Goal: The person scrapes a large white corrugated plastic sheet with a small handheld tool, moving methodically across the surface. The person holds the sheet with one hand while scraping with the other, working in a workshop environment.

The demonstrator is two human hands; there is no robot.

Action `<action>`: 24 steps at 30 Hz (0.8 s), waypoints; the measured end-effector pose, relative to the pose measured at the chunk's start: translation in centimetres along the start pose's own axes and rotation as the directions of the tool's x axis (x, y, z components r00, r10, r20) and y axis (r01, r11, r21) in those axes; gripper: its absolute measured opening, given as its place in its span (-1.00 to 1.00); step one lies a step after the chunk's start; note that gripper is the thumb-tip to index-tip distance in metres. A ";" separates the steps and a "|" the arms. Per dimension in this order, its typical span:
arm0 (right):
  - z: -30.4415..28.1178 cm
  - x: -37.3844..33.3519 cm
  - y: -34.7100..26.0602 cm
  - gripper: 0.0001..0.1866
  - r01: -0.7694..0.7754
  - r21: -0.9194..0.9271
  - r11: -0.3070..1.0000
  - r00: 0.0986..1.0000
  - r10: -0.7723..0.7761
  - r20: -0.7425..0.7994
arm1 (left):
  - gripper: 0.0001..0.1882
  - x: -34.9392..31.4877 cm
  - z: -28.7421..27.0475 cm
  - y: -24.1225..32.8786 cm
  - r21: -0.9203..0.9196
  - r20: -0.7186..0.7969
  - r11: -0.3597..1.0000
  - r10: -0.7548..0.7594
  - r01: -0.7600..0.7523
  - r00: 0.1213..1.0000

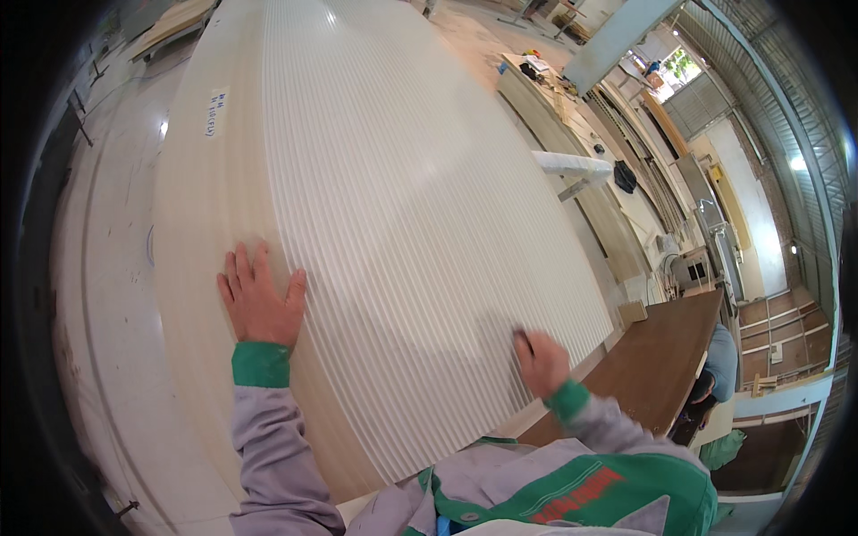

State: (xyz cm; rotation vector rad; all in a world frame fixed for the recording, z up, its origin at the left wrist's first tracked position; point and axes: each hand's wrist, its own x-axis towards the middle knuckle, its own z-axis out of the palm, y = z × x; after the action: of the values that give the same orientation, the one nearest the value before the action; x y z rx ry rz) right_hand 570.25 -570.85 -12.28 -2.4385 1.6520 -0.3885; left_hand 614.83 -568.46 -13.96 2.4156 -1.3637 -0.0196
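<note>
A large pale panel (384, 205) with many parallel grooves stretches away in front of me. Along its left side runs a smooth, ungrooved wood-toned strip (210, 192). My left hand (262, 299) lies flat with fingers spread on that strip, its thumb reaching the first grooves. My right hand (542, 362) is closed over the grooved part near the right edge. A small dark thing (519, 336) shows at its fingers, too little of it visible to name. Both forearms wear grey sleeves with green cuffs.
A white label (216, 112) is stuck on the smooth strip. To the right stand a brown board (657, 357), a wrapped white bar (572, 164) and a long bench (572, 107) with tools. Another person (718, 362) bends down beyond the brown board. Pale floor (116, 268) lies left.
</note>
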 end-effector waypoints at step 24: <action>-2.6 -8.6 1.1 -0.85 -0.041 0.109 0.993 0.999 0.044 -0.021 | -0.25 -0.1 0.2 0.5 -0.024 -0.029 1.000 0.016 -0.016 0.999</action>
State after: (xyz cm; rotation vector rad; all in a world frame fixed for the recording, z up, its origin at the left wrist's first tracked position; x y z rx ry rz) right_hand 565.47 -563.24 -11.16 -2.3249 1.6437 -0.4893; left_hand 614.38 -568.68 -14.02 2.3758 -1.3625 0.0026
